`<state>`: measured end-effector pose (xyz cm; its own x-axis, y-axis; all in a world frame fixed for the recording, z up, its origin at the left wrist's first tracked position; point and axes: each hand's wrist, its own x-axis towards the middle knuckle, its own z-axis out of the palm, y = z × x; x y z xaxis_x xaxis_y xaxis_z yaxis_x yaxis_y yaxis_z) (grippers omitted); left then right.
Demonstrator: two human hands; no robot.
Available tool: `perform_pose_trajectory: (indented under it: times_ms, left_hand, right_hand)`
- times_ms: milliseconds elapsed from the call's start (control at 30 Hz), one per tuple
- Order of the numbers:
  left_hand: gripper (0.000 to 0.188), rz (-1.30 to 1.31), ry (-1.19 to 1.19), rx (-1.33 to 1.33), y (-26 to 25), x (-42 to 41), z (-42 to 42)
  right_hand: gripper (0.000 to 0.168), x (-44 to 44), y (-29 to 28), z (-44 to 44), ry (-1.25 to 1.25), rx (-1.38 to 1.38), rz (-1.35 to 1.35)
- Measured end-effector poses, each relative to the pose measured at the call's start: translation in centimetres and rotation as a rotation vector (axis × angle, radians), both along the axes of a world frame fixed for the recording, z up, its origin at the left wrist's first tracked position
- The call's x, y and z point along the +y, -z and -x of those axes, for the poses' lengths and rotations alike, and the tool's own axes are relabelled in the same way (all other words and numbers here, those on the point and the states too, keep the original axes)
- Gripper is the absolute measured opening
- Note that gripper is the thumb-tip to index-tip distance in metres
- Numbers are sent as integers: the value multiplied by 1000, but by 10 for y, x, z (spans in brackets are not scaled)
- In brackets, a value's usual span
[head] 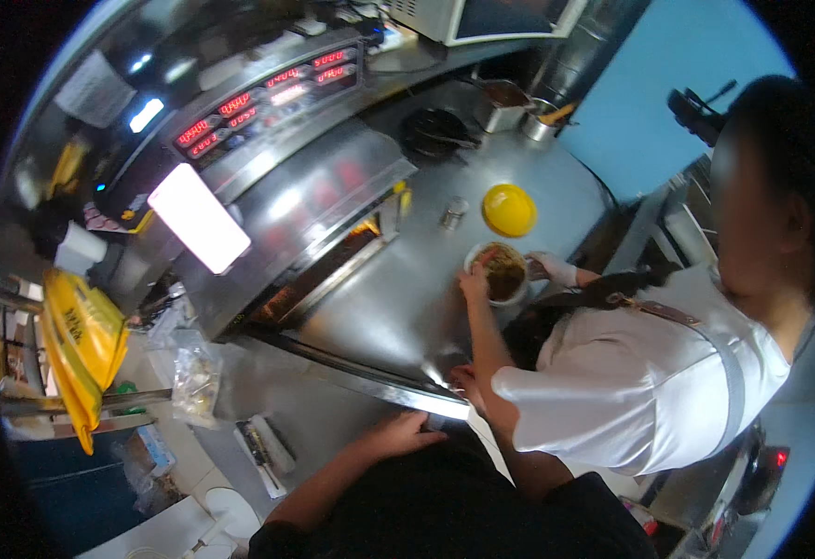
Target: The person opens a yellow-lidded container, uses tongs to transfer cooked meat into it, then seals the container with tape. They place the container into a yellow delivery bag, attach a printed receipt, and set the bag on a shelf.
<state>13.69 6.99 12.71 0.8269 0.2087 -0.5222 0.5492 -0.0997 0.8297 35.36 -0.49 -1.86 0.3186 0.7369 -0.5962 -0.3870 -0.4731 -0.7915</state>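
Note:
My left hand (402,433) rests by the front edge of the stainless-steel counter (379,314), thumb apart from the fingers and nothing visible in it. To its right, my right hand (468,386) is at the same edge, partly covered by a co-worker's arm; whether it grips anything is unclear. Beyond, the co-worker's hands, one bare and one gloved, hold a white bowl (517,299) of brownish food. A round yellow plate or lid (510,209) lies behind the bowl, and a small metal shaker (454,213) stands to its left.
A co-worker in a white shirt (631,377) stands close on the right. Left are a metal unit with red digital timers (268,105), a bright white screen (199,218) and a hanging yellow bag (83,342). A black pan (435,133) and metal containers (502,105) stand at the back.

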Motion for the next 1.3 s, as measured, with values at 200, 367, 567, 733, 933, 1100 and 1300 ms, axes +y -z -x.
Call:
perform_pose_trajectory:
  times_ms: [200,367,567,733,933,1100,1300]
  left_hand:
    - [51,-95,22,-177,25,5,6]
    - [51,-158,7,-324,78,2,-16]
    - [56,-144,-114,-256,51,34,-51]
    - [54,-100,-251,-142,39,98,-91]
    - [62,-162,-418,-150,-13,133,-98]
    - [59,-258,-518,-195,1,114,-96]
    - [51,-238,-426,-127,32,79,-83]
  right_hand:
    - [17,14,-30,16,64,62,-81]
    - [15,15,-9,17,179,138,-40]
    - [20,17,-5,12,234,161,-50]
    - [15,28,-26,15,64,130,57]
    - [9,9,-14,20,27,105,164]
    - [11,-4,-10,18,17,97,208]
    - [17,10,-20,23,-166,59,168]
